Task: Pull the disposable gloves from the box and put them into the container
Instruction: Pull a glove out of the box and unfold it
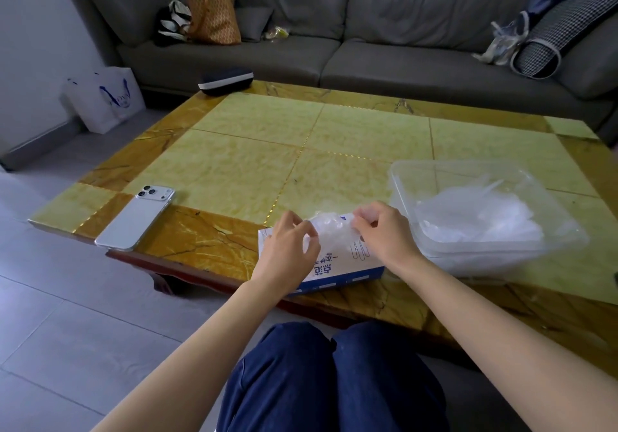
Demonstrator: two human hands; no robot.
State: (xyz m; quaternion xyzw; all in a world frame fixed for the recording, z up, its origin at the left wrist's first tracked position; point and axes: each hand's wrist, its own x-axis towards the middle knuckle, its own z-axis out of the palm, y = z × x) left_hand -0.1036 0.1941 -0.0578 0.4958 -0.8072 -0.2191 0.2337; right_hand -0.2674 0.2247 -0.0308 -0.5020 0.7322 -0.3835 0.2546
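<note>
Scanning from the left: a white bag (103,100) stands on the floor beside the table (267,137), and a phone (135,219) lies face down on the table's near left corner, overhanging the edge. A dark case (225,80) sits at the far edge, in front of the sofa (401,13). Your left hand (287,247) is over the left half of the box (337,264), fingers curled, with the fingertips pinching the left edge of a clear glove (331,227). The box lies flat at the near edge of the table, printed top up, and the glove is bunched over its far side, between your two hands. Whether the glove is fully out of the opening cannot be told. Your right hand (384,234) is over the right half of the box, thumb and fingers pinching the glove's right edge. Just beside the box to the right stands the clear container (418,177), holding a loose pile of gloves (478,217).
</note>
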